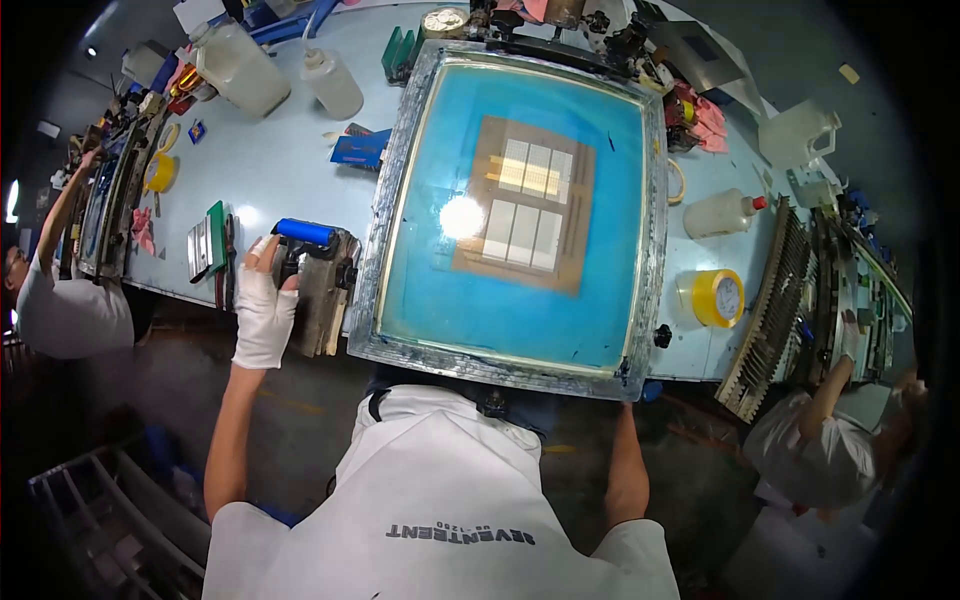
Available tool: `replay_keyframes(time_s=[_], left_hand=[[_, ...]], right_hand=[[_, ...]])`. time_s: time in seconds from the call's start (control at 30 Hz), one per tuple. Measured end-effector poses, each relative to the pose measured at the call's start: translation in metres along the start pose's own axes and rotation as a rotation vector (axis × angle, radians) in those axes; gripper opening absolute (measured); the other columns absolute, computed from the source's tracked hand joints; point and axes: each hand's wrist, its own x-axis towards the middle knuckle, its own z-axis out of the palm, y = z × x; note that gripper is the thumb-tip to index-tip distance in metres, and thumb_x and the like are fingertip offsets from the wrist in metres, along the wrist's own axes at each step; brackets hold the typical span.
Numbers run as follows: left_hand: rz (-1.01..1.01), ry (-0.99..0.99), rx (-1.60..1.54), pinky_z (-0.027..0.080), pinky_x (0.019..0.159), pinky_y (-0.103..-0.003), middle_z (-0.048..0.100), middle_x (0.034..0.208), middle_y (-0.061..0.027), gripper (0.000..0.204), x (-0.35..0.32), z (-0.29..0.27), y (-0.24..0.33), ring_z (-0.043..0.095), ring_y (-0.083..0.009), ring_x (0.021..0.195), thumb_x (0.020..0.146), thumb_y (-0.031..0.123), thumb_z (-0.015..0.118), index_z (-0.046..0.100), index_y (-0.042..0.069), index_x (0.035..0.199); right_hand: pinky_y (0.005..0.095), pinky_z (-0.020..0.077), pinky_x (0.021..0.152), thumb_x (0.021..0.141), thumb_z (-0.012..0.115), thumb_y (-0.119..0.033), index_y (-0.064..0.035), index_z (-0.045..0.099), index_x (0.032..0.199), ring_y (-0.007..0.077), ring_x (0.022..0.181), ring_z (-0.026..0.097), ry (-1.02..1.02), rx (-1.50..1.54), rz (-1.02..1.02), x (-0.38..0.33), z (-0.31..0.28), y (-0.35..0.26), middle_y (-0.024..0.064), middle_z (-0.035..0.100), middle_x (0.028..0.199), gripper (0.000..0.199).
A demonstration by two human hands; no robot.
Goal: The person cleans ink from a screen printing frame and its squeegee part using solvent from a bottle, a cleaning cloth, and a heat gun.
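Note:
My left hand (264,308), in a white glove with bare fingertips, is at the table's front edge, left of the screen frame. Its fingers and thumb close around the black holder of a blue roller (306,232). Beneath the roller stands a worn, box-like block (322,300). A large silkscreen frame (366,270) with a metal border lies in front of me, its blue mesh (420,300) showing a brown rectangle with pale window-like panels. My right forearm (626,465) reaches up to the frame's near right corner; the hand itself is hidden beneath it.
Left on the table are a green-edged squeegee (208,242), a blue scraper (360,149), a squeeze bottle (332,84) and a jug (240,70). At right are yellow tape (717,298), a red-capped bottle (722,213) and a ridged rack (768,310). Other people work at both sides.

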Motion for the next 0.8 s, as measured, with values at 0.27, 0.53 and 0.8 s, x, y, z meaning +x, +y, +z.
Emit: replay_keyframes(time_s=[0.27, 0.53, 0.8], left_hand=[[-0.06, -0.05, 0.175, 0.031, 0.116, -0.049, 0.043, 0.15, -0.0211, 0.06, -0.011, 0.013, -0.014, 0.036, -0.0437, 0.142, 0.099, 0.019, 0.06, 0.038, 0.002, 0.153], [0.05, -0.061, 0.155, 0.036, 0.111, -0.05, 0.049, 0.144, -0.0219, 0.056, 0.047, 0.062, -0.003, 0.04, -0.0441, 0.14, 0.096, 0.01, 0.062, 0.044, 0.003, 0.149], [-0.019, 0.047, 0.107, 0.039, 0.113, -0.05, 0.057, 0.133, -0.0235, 0.054, 0.033, 0.037, -0.001, 0.047, -0.0455, 0.132, 0.088, 0.014, 0.07, 0.053, 0.0, 0.138]], right_hand=[[0.0341, 0.0488, 0.093, 0.094, 0.07, -0.015, 0.0044, 0.058, 0.131, 0.0211, 0.112, 0.061, -0.042, 0.126, -0.013, -0.065, -0.094, 0.159, 0.0105, 0.065, 0.128, 0.043], [0.0345, 0.0484, 0.094, 0.097, 0.066, -0.009, 0.0047, 0.056, 0.13, 0.019, 0.11, 0.059, 0.176, 0.197, -0.293, -0.158, -0.186, 0.187, 0.0101, 0.061, 0.126, 0.037], [0.0392, 0.0515, 0.073, 0.102, 0.058, -0.024, 0.0056, 0.06, 0.124, 0.0253, 0.086, 0.059, 0.522, 0.152, -0.463, -0.467, -0.18, -0.036, 0.0149, 0.065, 0.103, 0.037]])
